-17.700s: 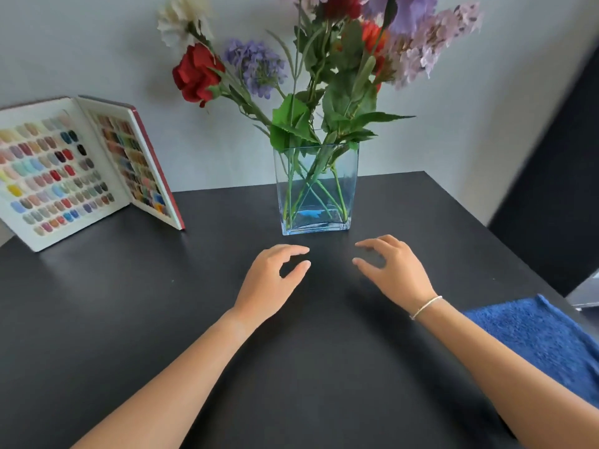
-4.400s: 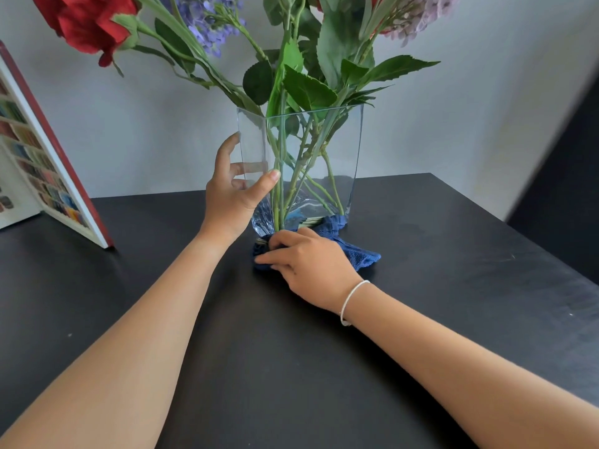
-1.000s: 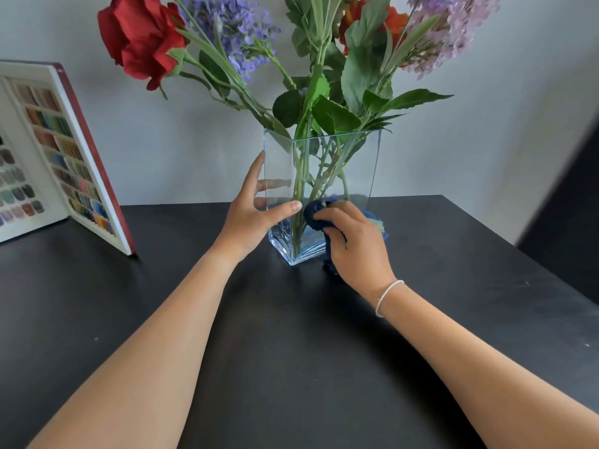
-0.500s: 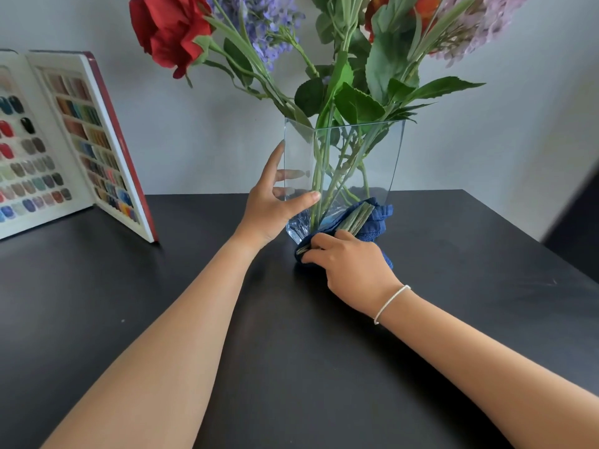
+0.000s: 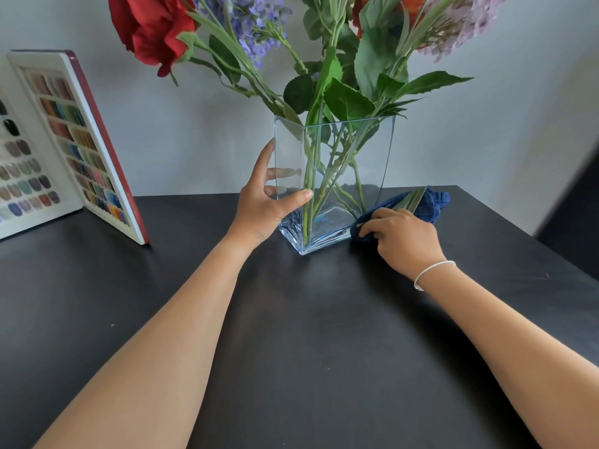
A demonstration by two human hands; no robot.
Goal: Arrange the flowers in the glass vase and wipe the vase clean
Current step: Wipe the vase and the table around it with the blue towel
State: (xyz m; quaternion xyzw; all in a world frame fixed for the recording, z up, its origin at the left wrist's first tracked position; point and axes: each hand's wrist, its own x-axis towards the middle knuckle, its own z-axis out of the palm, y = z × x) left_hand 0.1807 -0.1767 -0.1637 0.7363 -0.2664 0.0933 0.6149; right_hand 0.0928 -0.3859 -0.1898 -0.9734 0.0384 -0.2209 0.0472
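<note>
Left hand (image 5: 264, 210): spread wide around the near left corner of the glass vase (image 5: 334, 176), thumb pressed on the front face, fingers reaching along the left face, palm just off the glass.
Right hand (image 5: 403, 236): curled closed on a bunched blue cloth (image 5: 431, 204), fingertips tucked under, pressing the cloth against the lower right side of the vase, low at the base.
Bracelet (image 5: 432, 273): thin, white, on the right wrist.
Glass vase: clear, square-sided, wider at the rim than at the base, upright on the surface, near corner facing the camera.
Flowers: stems (image 5: 327, 176) crossing inside the glass, green leaves (image 5: 348, 98) at the rim; red rose (image 5: 150, 27) leaning out left, purple cluster (image 5: 246, 21) beside it, pale lilac cluster (image 5: 460, 24) upper right.
Surface (image 5: 308, 335): matte black, bare in front of the forearms.
Colour swatch book (image 5: 58, 147): standing open at the far left, rows of small coloured chips, red spine edge.
Room: plain pale grey wall (image 5: 194, 140) behind the vase; dark shape at the right edge, too blurred to identify.
</note>
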